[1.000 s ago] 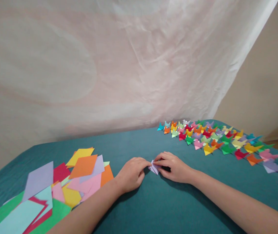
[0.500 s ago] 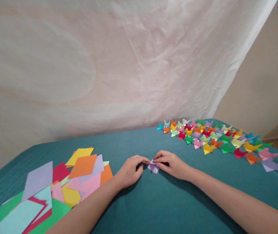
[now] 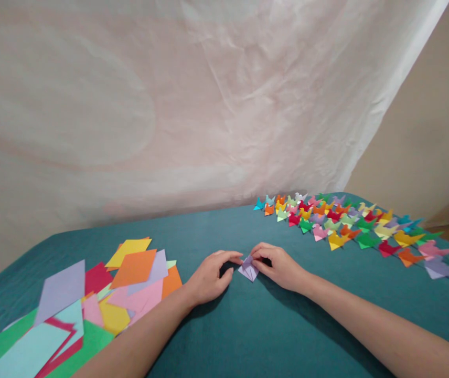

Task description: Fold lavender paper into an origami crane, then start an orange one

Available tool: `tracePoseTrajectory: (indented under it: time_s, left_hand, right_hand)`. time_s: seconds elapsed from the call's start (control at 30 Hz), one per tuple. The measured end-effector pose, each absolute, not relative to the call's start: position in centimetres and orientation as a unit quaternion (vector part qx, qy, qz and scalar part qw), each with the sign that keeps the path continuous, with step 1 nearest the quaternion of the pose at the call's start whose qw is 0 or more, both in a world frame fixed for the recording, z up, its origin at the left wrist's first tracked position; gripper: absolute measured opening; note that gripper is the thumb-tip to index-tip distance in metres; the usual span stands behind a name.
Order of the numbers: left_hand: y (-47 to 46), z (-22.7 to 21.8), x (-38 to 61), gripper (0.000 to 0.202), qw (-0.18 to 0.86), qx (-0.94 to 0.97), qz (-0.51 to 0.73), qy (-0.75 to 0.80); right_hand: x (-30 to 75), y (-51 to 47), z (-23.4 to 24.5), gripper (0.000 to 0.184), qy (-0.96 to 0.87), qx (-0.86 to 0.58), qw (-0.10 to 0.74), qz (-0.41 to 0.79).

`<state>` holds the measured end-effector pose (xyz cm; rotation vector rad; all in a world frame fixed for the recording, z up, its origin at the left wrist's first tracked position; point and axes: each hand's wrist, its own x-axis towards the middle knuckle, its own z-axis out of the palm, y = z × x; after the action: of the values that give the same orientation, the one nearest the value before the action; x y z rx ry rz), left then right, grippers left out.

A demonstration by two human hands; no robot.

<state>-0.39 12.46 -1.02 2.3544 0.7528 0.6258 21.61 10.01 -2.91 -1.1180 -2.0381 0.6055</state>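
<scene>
- You are mid-fold on the lilac paper piece (image 3: pixel 248 270), which lies on the teal cloth (image 3: pixel 287 325) between your hands.
- Your right hand (image 3: pixel 279 265) pinches the piece's right edge. Your left hand (image 3: pixel 209 275) curls at its left tip, grip unclear.
- The next crease likely calls for keeping the edges aligned and flat.
</scene>
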Motion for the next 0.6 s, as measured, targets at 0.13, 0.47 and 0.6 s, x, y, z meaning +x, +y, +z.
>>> tracePoseTrajectory:
  time_s: [0.13,0.47,0.6]
  left_hand:
    - [12.2,-0.8,-0.4,0.047,0.260,0.903,0.229,0.252]
    - [12.2,-0.9,-0.3,0.055,0.217,0.924,0.203,0.242]
    - [12.0,-0.9,-0.4,0.057,0.180,0.933,0.179,0.257]
  right_hand:
    - [21.7,10.2,-3.2,0.016,-0.790,-0.432,0.363,0.240]
    - [22.7,9.7,-2.2,0.029,-0.866,-0.388,0.269,0.164]
    - [22.7,9.0,-1.3,0.038,-0.906,-0.379,0.177,0.063]
